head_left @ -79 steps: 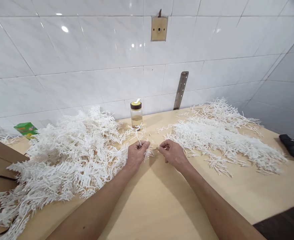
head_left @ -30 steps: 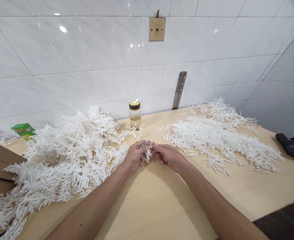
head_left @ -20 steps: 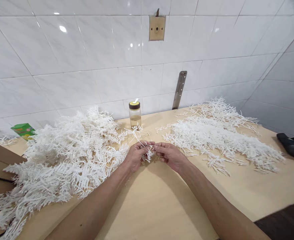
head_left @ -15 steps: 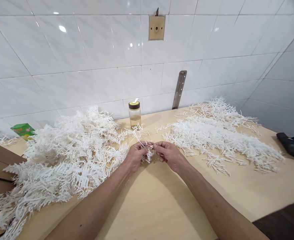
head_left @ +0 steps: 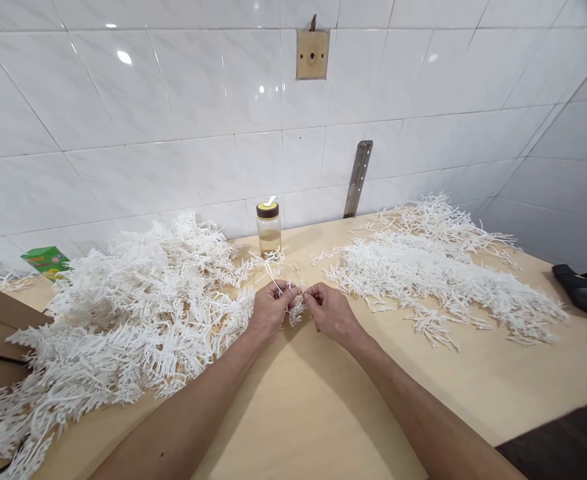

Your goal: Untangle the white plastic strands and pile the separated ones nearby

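Note:
My left hand is closed on a white branched sprig, thumb pressed over the fingers. The sprig's thin stems stick up past the fingertips and its frayed twigs hang below the thumb. My right hand is closed in a pinch at the right edge of the same sprig; the exact bit between its fingertips is too small to make out. To the left lies a large heap of similar white sprigs. A flatter pile of white sprigs spreads over the table on the right.
A jar with a dark and yellow lid, part-filled with yellowish liquid, stands behind my hands. A metal strip leans on the tiled wall. At the left are a green box and a brown cardboard edge; a black object lies far right.
My right hand has shifted slightly and its fingers have curled in tighter at the sprig. My left thumb has moved up over the stems. The piles look the same.

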`<control>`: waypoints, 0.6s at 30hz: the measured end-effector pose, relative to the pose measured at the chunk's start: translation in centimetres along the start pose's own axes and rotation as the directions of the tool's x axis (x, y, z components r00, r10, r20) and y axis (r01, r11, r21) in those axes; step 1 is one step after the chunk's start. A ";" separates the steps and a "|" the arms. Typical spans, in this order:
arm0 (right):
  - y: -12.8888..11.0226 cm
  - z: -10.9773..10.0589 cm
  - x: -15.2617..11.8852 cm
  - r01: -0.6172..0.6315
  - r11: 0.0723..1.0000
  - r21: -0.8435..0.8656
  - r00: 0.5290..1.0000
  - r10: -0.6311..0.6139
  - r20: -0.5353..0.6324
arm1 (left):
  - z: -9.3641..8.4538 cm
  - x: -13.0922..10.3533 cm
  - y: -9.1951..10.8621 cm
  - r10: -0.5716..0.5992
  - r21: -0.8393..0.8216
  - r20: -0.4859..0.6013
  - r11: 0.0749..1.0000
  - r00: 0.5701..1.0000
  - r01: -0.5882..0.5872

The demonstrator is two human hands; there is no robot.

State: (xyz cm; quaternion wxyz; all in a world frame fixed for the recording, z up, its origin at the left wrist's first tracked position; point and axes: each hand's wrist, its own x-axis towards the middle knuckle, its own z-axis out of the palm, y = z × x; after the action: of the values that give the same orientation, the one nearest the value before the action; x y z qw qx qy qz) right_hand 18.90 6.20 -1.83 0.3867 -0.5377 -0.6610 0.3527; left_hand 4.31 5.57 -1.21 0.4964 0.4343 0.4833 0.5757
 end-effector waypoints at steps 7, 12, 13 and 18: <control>-1.1 0.4 -0.5 0.124 0.937 -0.325 0.990 -0.141 -0.027 | 0.0 0.3 0.0 -0.028 -0.030 -0.086 0.999 0.996 0.026; -0.8 -0.4 0.1 -0.057 0.906 -0.420 0.995 0.018 -0.096 | -0.2 0.5 0.5 0.109 0.002 -0.127 0.994 0.986 -0.110; -0.6 -0.9 0.3 -0.104 0.916 -0.388 0.991 0.064 -0.113 | -0.3 0.5 0.7 0.126 0.001 -0.130 0.992 0.983 -0.127; -0.3 -2.5 0.6 -0.100 0.992 -0.074 0.982 0.087 -0.168 | -0.3 0.2 1.0 0.023 -0.074 -0.045 0.997 0.999 -0.026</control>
State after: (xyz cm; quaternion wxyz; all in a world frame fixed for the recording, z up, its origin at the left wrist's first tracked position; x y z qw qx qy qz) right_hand 20.92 6.83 -0.34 0.4003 -0.6109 -0.6148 0.2975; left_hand 3.84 5.68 -0.28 0.4943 0.4085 0.4672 0.6088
